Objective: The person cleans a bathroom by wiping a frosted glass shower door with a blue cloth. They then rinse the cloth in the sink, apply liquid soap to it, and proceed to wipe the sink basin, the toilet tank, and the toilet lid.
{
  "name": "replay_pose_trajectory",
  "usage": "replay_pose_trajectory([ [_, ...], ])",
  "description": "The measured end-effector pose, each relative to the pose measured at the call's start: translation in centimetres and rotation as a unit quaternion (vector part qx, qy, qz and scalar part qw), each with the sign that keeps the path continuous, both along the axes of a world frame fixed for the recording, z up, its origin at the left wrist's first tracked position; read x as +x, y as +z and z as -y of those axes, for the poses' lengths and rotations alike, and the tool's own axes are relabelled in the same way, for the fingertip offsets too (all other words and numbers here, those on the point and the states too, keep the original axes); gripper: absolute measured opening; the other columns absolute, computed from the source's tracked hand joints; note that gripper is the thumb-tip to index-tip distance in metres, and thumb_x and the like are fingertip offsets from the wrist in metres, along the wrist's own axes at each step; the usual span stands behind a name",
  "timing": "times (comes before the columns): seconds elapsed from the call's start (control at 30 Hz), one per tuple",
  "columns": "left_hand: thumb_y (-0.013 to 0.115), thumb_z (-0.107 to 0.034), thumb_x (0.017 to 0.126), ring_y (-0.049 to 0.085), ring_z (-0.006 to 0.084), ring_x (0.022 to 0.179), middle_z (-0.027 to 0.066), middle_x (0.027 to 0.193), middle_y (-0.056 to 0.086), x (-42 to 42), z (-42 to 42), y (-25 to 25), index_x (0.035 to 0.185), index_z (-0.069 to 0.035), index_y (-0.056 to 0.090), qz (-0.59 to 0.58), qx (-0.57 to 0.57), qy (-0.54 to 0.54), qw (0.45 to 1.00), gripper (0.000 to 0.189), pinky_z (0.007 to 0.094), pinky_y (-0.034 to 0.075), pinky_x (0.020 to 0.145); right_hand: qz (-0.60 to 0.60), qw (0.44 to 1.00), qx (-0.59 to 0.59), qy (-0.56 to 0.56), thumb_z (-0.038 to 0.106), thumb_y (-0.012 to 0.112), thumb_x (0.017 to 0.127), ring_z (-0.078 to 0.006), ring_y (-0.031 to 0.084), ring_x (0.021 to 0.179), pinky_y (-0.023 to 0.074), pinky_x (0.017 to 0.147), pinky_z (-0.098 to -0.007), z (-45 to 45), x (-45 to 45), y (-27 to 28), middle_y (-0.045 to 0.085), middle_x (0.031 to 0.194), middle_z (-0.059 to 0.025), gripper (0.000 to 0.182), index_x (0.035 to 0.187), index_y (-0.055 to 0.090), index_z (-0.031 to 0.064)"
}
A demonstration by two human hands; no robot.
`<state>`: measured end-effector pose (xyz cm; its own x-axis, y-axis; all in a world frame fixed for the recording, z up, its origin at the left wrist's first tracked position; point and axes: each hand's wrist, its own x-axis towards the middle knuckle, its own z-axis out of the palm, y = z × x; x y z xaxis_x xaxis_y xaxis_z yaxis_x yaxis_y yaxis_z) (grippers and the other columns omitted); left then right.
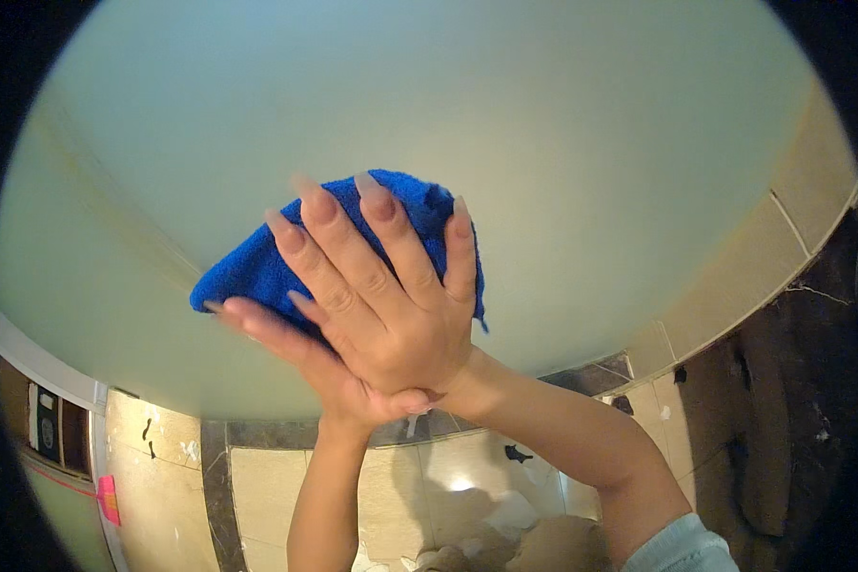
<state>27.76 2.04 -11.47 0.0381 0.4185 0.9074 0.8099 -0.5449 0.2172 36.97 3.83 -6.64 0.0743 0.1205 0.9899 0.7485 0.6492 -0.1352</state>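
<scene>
A bright blue cloth (250, 268), folded and fuzzy like microfibre, lies against a smooth pale green panel (579, 179) that looks like frosted glass. My right hand (386, 286) presses on it from the near side, back towards me and long-nailed fingers spread. Partly beneath it is my left hand (329, 379), with a finger reaching along the cloth's lower left edge. The left thumb lies by the heel of my right hand. Most of the left hand's fingers are hidden behind the right hand.
Beige floor tiles (272, 493) with a dark tile border (218, 486) lie below the panel. Small dark scraps (518, 453) and whitish bits are scattered there. A pink object (108, 500) is at the left. Brownish tiling (772, 236) edges the panel at the right.
</scene>
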Motion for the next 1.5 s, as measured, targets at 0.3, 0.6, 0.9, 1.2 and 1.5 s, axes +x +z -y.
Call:
replay_pose_trajectory([
  [0.3, 0.029, -0.092, 0.047, -0.016, 0.0408, 0.129, 0.0273, 0.139, -0.012, 5.6, 0.1, -0.1, 0.135, 0.002, -0.007, -0.097, -0.051, 0.126, 0.986, 0.133, 0.0568, -0.012, 0.098, 0.082, 0.994, 0.022, -0.063, 0.040, 0.050, 0.081, -0.0260, 0.030, 0.127, 0.0186, 0.104, -0.0433, -1.3, 6.4, -1.2, 0.037, 0.134, -0.0085, 0.047, 0.118, 0.052, 0.0113],
  [0.6, 0.041, -0.073, 0.068, 0.002, 0.0418, 0.130, 0.0257, 0.141, 0.009, 18.7, -1.4, -2.0, 0.135, 0.002, 0.017, -0.166, 0.024, 0.016, 0.986, 0.103, 0.0523, -0.003, 0.102, 0.039, 0.976, 0.029, -0.213, 0.033, 0.044, 0.086, -0.0423, 0.021, 0.127, 0.0130, 0.101, -0.0550, -2.8, 19.5, -5.6, 0.028, 0.135, -0.0230, 0.050, 0.126, 0.042, 0.0035],
  [0.9, 0.043, -0.066, 0.073, 0.021, 0.0219, 0.130, 0.0102, 0.138, 0.029, 26.1, -1.8, -5.5, 0.128, -0.006, 0.039, -0.189, 0.007, -0.062, 0.980, 0.082, 0.0413, 0.009, 0.103, 0.042, 0.978, -0.006, -0.206, 0.022, 0.045, 0.085, -0.0422, 0.014, 0.129, 0.0092, 0.102, -0.0536, -3.1, 28.8, -10.7, 0.018, 0.140, -0.0232, 0.055, 0.132, 0.028, -0.0018],
  [1.2, 0.043, -0.065, 0.073, 0.023, 0.0176, 0.129, 0.0049, 0.138, 0.031, 24.1, -0.7, -6.8, 0.130, -0.010, 0.037, -0.210, -0.059, -0.078, 0.973, 0.079, 0.0403, 0.005, 0.105, 0.004, 0.977, -0.054, -0.208, 0.022, 0.050, 0.086, -0.0384, 0.011, 0.130, 0.0114, 0.103, -0.0512, -2.2, 26.3, -12.1, 0.010, 0.141, -0.0226, 0.062, 0.135, 0.018, 0.0023],
  [1.5, 0.044, -0.084, 0.052, -0.009, 0.0375, 0.131, 0.0221, 0.142, -0.001, 9.1, 0.4, -8.2, 0.137, -0.002, 0.011, -0.174, -0.032, 0.016, 0.984, 0.123, 0.0557, -0.008, 0.101, 0.010, 0.980, -0.051, -0.190, 0.047, 0.041, 0.084, -0.0307, 0.023, 0.128, 0.0134, 0.100, -0.0524, -1.0, 9.6, -11.8, 0.034, 0.134, -0.0096, 0.051, 0.127, 0.042, 0.0186],
])
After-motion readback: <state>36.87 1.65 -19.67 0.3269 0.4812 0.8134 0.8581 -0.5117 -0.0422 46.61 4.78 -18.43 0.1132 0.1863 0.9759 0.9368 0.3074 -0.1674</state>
